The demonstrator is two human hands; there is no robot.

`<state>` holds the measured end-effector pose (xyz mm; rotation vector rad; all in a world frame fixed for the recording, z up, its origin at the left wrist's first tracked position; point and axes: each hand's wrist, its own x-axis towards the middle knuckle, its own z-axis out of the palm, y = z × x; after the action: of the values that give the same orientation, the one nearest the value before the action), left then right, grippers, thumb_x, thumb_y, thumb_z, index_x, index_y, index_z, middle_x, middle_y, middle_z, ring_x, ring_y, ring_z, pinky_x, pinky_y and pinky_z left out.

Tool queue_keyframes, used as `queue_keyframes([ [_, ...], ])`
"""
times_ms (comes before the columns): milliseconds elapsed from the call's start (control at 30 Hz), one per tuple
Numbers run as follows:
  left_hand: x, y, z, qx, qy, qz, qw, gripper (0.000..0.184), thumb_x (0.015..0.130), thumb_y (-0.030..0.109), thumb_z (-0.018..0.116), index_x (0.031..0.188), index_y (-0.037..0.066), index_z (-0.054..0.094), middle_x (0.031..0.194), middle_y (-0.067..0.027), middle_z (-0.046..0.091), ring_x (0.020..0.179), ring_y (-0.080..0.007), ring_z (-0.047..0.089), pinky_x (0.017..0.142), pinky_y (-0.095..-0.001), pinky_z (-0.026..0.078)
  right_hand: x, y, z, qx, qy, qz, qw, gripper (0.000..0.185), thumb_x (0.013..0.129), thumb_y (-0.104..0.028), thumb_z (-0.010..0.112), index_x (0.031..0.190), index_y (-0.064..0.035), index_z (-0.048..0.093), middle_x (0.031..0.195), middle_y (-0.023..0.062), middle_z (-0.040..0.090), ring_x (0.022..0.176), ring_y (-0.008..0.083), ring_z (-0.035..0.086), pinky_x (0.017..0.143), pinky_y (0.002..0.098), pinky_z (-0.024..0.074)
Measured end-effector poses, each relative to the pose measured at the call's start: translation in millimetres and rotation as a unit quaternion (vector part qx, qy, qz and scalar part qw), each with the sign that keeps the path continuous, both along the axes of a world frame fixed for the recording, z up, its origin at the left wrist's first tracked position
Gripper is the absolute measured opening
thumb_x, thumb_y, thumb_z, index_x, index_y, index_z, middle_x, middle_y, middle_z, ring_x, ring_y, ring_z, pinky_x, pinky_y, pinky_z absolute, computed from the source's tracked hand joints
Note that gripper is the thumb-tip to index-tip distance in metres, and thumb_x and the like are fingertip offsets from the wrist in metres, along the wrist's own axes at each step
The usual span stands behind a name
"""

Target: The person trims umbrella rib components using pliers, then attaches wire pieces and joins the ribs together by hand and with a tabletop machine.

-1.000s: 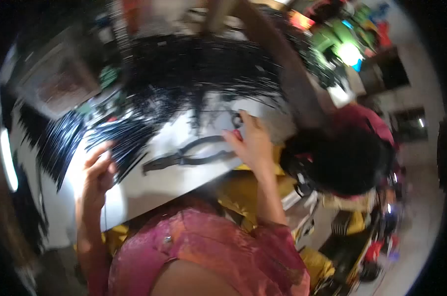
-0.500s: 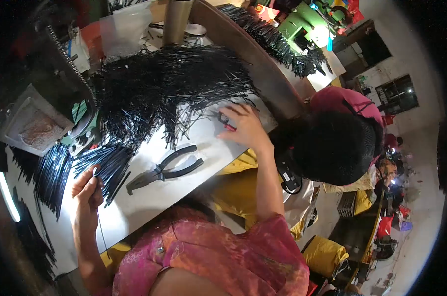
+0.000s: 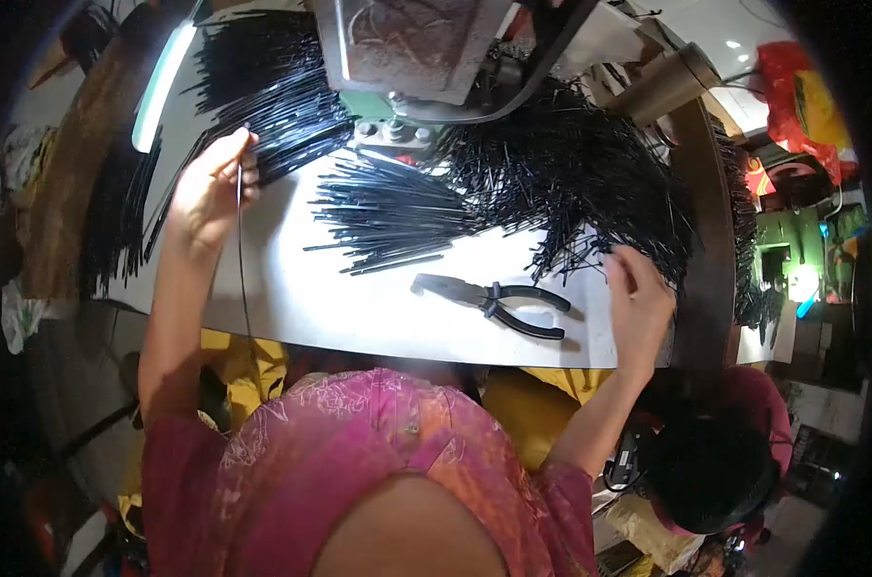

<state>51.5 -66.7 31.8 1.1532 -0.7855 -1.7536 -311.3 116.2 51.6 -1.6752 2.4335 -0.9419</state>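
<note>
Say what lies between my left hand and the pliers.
White tabletop and a fan of black strands lie between your left hand and pliers, in the head view.

You can't read any text, label, brand, number or sign here
</note>
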Motion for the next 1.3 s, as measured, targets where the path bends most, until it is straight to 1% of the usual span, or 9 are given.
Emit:
queue_keyframes([
  [100, 18.0, -0.5, -3.0, -0.026, 0.042, 0.019, 0.999, 0.015, 0.082, 0.018, 0.053, 0.087, 0.004, 0.051, 0.067, 0.0003, 0.045, 0.053, -0.0057, 0.038, 0.041, -0.0173, 0.029, 35.2, -14.2, -0.2, 0.056, 0.02, 0.209, 0.976, 0.023, 0.067, -0.011, 0.064, 0.086, 0.0003, 0.058, 0.084, 0.0087, 0.058, 0.072, 0.0198, 0.055, 0.065, 0.0291, 0.0434],
  [167, 25.7, 0.9, -4.5, -0.013, 0.054, 0.025, 0.998, 0.013, 0.084, 0.015, 0.051, 0.087, 0.003, 0.048, 0.069, -0.0017, 0.046, 0.052, -0.0052, 0.038, 0.038, -0.0163, 0.027, 54.5, -19.5, -1.0, 0.123, 0.075, 0.344, 0.928, 0.033, 0.062, -0.018, 0.067, 0.09, -0.0028, 0.056, 0.091, 0.0085, 0.055, 0.084, 0.0241, 0.05, 0.075, 0.0335, 0.0394],
  [233, 33.5, 2.0, -9.7, 0.009, 0.065, 0.02, 0.998, 0.011, 0.084, 0.014, 0.05, 0.085, 0.004, 0.048, 0.07, -0.0022, 0.047, 0.053, -0.0051, 0.04, 0.039, -0.016, 0.029, 71.0, -18.4, -6.7, 0.187, 0.094, 0.355, 0.911, 0.039, 0.062, -0.022, 0.067, 0.094, -0.0052, 0.054, 0.095, 0.0085, 0.051, 0.093, 0.0254, 0.044, 0.08, 0.0353, 0.0351],
  [433, 39.8, 0.3, -28.0, 0.042, 0.097, 0.001, 0.994, 0.012, 0.087, 0.011, 0.045, 0.086, -0.001, 0.048, 0.076, -0.0083, 0.052, 0.061, -0.0093, 0.05, 0.047, -0.0175, 0.039, 75.0, -5.0, -34.5, 0.172, 0.134, 0.322, 0.921, 0.022, 0.07, -0.014, 0.06, 0.088, -0.0053, 0.051, 0.091, 0.0072, 0.047, 0.092, 0.0233, 0.044, 0.081, 0.0344, 0.0362],
  [633, 26.9, 4.9, -31.4, 0.049, 0.103, -0.035, 0.993, 0.007, 0.085, 0.006, 0.047, 0.087, 0.0, 0.049, 0.082, -0.0122, 0.057, 0.067, -0.0127, 0.059, 0.06, -0.0202, 0.05, 52.0, 34.1, -24.5, 0.183, 0.101, 0.247, 0.946, 0.02, 0.071, -0.014, 0.056, 0.09, -0.0082, 0.052, 0.09, 0.0056, 0.047, 0.09, 0.0235, 0.044, 0.08, 0.0335, 0.0377],
  [833, 6.9, 22.1, -24.0, 0.028, 0.094, -0.125, 0.987, 0.005, 0.083, 0.006, 0.049, 0.085, 0.001, 0.049, 0.082, -0.0084, 0.056, 0.073, -0.0113, 0.058, 0.064, -0.0187, 0.05, 5.2, 60.9, -37.2, 0.179, 0.168, 0.004, 0.969, 0.03, 0.07, -0.005, 0.049, 0.099, -0.0075, 0.054, 0.096, 0.0089, 0.051, 0.093, 0.0285, 0.047, 0.083, 0.0366, 0.0373],
  [933, -8.3, 37.9, -29.6, 0.0, 0.045, -0.119, 0.992, 0.009, 0.08, 0.009, 0.051, 0.082, 0.001, 0.049, 0.081, -0.0067, 0.053, 0.068, -0.0108, 0.051, 0.059, -0.0192, 0.044, -15.7, 57.3, -39.1, 0.178, 0.174, -0.05, 0.967, 0.032, 0.069, 0.0, 0.047, 0.099, -0.0067, 0.055, 0.1, 0.0091, 0.052, 0.094, 0.0289, 0.047, 0.083, 0.0384, 0.0369],
  [1067, -25.1, 59.2, -22.2, 0.02, 0.034, -0.183, 0.982, 0.011, 0.078, 0.012, 0.052, 0.078, 0.001, 0.049, 0.083, -0.009, 0.051, 0.063, -0.0135, 0.048, 0.058, -0.0206, 0.041, -41.7, 50.1, -44.9, 0.16, 0.182, -0.061, 0.968, 0.032, 0.068, 0.001, 0.048, 0.098, -0.0064, 0.056, 0.1, 0.0088, 0.053, 0.094, 0.0286, 0.048, 0.084, 0.0396, 0.0362],
  [1300, -53.2, 93.4, -23.0, 0.061, -0.011, -0.211, 0.976, 0.007, 0.075, -0.005, 0.051, 0.078, 0.001, 0.049, 0.081, -0.0121, 0.054, 0.067, -0.0174, 0.058, 0.057, -0.0238, 0.048, -71.4, 41.4, -53.5, 0.145, 0.221, -0.096, 0.96, 0.036, 0.068, 0.003, 0.046, 0.102, -0.0076, 0.056, 0.104, 0.008, 0.054, 0.098, 0.0266, 0.047, 0.089, 0.0394, 0.0328],
])
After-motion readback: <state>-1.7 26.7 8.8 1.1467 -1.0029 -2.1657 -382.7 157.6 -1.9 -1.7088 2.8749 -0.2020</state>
